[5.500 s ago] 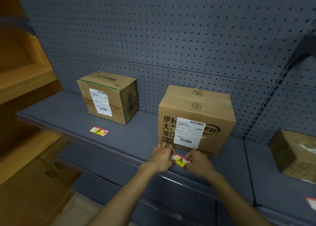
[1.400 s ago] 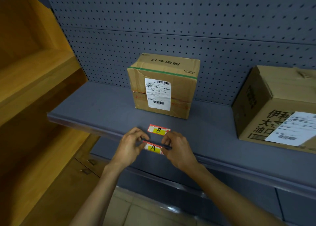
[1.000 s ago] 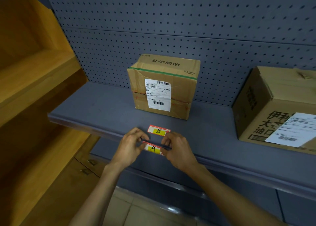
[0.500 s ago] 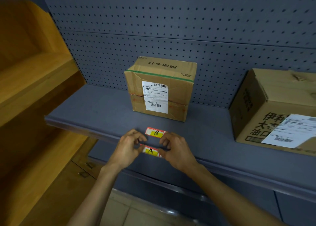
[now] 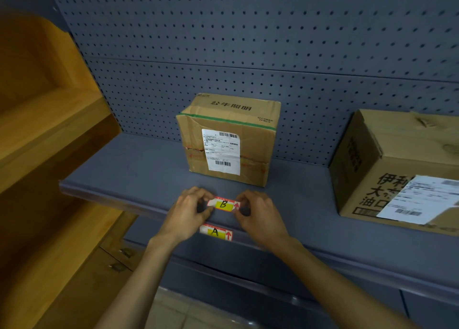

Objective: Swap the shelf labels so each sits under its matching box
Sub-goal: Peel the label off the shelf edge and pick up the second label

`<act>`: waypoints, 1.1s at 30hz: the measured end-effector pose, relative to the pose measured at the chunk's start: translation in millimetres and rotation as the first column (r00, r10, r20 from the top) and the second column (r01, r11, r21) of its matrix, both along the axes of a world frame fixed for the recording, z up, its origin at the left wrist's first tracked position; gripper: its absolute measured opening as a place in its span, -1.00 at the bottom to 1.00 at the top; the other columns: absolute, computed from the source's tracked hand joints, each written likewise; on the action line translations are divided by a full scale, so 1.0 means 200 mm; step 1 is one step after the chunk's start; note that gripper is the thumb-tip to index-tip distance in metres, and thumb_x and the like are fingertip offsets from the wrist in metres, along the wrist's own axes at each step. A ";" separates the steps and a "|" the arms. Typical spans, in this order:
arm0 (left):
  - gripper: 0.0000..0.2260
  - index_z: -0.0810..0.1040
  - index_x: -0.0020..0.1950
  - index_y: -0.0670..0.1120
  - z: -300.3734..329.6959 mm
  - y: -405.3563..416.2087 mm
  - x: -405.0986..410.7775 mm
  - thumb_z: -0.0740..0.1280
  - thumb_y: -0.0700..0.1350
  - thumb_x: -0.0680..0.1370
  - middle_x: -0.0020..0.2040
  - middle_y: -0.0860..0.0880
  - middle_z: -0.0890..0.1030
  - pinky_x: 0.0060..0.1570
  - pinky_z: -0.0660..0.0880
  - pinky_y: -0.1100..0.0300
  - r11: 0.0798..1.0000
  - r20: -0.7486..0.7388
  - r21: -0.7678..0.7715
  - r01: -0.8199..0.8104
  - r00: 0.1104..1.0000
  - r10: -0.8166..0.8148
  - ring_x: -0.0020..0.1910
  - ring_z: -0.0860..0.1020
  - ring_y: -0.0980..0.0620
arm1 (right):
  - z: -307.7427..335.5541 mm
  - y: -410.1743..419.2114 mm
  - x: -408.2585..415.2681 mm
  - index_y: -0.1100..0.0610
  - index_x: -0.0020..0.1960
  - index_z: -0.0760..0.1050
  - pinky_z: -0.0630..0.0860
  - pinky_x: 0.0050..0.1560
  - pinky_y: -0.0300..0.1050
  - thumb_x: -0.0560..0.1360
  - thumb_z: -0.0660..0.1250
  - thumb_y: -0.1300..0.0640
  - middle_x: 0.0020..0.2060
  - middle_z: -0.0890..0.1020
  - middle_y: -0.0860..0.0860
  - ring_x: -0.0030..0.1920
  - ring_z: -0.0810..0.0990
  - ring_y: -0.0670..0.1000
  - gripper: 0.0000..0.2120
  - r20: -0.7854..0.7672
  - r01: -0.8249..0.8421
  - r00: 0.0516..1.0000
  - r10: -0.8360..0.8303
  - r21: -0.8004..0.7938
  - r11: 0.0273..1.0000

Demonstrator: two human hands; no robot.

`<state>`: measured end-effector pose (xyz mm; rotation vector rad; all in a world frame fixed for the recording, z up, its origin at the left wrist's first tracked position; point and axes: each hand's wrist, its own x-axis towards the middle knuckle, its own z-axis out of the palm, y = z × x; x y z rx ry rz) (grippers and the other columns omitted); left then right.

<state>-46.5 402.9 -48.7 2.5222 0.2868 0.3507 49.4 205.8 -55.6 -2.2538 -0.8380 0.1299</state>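
A small cardboard box (image 5: 229,139) with green tape and a white shipping slip stands on the grey shelf (image 5: 139,172). In front of it, the red-and-yellow label B (image 5: 223,204) is pinched at its two ends by my left hand (image 5: 190,213) and my right hand (image 5: 259,215). Label A (image 5: 216,232) sits on the shelf's front edge just below, with neither hand on it. A larger cardboard box (image 5: 397,169) with black printing and a white slip stands at the right, partly cut off.
A grey pegboard wall (image 5: 248,42) backs the shelf. Wooden shelving (image 5: 47,139) stands close on the left. A lower grey shelf (image 5: 248,279) and a tiled floor lie below the shelf's front edge.
Both hands let go of label A, which stays on the shelf's front edge, and moved up to grip label B at its ends.
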 end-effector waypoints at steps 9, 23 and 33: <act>-0.58 0.48 0.39 0.01 0.00 0.03 0.18 0.46 -0.07 0.55 0.31 -0.02 0.50 0.35 0.34 0.03 0.998 -0.207 0.060 0.014 0.978 -0.001 0.29 0.42 -0.07 | 0.02 0.07 0.05 0.11 0.28 0.49 0.55 0.18 0.03 0.50 0.44 0.06 0.20 0.59 0.10 0.26 0.48 0.11 -0.62 0.009 -0.009 1.000 0.010 -0.157 0.988; -0.64 0.54 0.20 0.05 -0.02 0.08 0.25 0.53 -0.11 0.46 0.07 0.05 0.53 0.23 0.41 0.05 0.999 -0.271 -0.005 0.039 0.962 -0.039 0.13 0.43 -0.02 | 0.00 0.11 0.09 0.11 0.26 0.48 0.52 0.20 0.07 0.48 0.45 0.15 0.19 0.59 0.09 0.24 0.45 0.13 -0.63 0.034 -0.040 0.998 0.048 -0.216 0.975; -0.71 0.53 0.10 0.13 -0.04 0.08 0.24 0.51 -0.12 0.48 0.02 0.04 0.51 0.16 0.39 0.11 0.999 -0.271 -0.024 0.035 0.962 -0.040 0.11 0.41 0.00 | -0.02 0.13 0.11 0.09 0.26 0.53 0.48 0.27 0.08 0.47 0.47 0.14 0.24 0.57 0.10 0.26 0.45 0.14 -0.63 -0.010 -0.044 0.999 0.043 -0.237 0.970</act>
